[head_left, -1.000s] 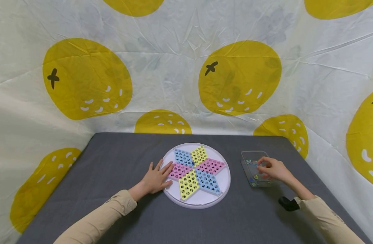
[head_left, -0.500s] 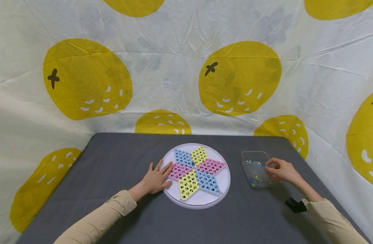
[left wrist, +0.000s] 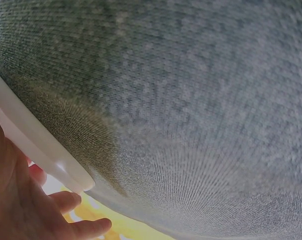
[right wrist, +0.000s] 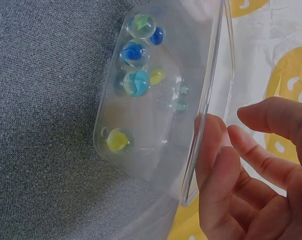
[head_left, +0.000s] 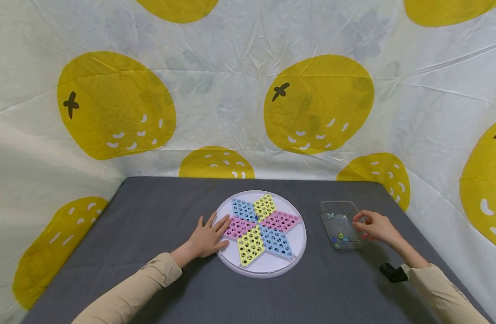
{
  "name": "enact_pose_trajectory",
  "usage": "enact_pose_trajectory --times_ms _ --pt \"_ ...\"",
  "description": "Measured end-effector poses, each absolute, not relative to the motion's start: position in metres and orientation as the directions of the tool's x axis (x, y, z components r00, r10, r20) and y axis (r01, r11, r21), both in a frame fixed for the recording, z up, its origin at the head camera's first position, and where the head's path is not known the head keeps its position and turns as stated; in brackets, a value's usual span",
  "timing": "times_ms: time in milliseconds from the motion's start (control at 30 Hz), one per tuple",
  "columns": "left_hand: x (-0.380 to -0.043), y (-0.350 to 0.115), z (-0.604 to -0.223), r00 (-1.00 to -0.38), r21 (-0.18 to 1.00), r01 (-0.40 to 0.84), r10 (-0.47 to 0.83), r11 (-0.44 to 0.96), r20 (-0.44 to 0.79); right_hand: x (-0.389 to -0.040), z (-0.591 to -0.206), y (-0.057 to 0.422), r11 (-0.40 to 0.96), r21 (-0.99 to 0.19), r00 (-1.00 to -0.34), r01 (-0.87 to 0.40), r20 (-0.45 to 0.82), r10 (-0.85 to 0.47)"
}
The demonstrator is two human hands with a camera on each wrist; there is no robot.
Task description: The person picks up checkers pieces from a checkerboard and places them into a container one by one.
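My left hand [head_left: 207,237] rests with spread fingers on the left edge of a round white Chinese checkers board [head_left: 290,220] with a pink, yellow and blue star of holes. One dark blue marble [head_left: 257,218] sits near its centre. At the right, my right hand [head_left: 376,226] is over the right rim of a clear plastic box [right wrist: 160,160], fingers loosely bent. In the right wrist view thumb and fingertips stand slightly apart at the rim, with nothing seen between them. Several glass marbles, among them a light blue one [right wrist: 137,82] and a yellow one [right wrist: 119,140], lie inside.
A dark grey cloth [head_left: 171,202] covers the table. White fabric [head_left: 219,90] with large yellow fruit prints hangs behind and at both sides. A black strap end [head_left: 394,272] hangs at the right cuff.
My right hand has shifted right towards the box rim. The blue spot seen at its fingertips earlier no longer shows there. The left hand and board have stayed still.
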State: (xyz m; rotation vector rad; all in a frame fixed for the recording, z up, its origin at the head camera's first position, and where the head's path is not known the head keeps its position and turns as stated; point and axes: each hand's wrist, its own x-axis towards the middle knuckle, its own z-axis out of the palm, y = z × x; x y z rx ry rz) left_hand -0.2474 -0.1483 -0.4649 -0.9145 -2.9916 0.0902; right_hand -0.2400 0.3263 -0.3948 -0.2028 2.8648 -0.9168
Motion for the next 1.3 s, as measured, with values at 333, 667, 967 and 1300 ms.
enact_pose_trajectory --times_ms 333,667,967,1300 --pt "-0.247 -0.148 -0.464 -0.832 -0.068 0.553 0.554 0.83 -0.015 -0.24 -0.393 0.323 0.804 -0.585 -0.982 -0.101 -0.07 -0.175" --pt "-0.246 -0.147 -0.461 -0.833 -0.077 0.552 0.553 0.83 -0.02 -0.242 -0.39 0.314 0.786 -0.604 -0.976 -0.129 -0.062 -0.208" --pt "-0.245 -0.148 -0.459 -0.83 -0.064 0.557 0.557 0.828 -0.023 -0.241 -0.386 0.301 0.763 -0.623 -0.969 -0.172 -0.035 -0.246" --pt "-0.246 -0.148 -0.461 -0.83 -0.052 0.558 0.558 0.828 -0.027 -0.246 -0.386 0.29 0.754 -0.631 -0.964 -0.183 -0.036 -0.264"
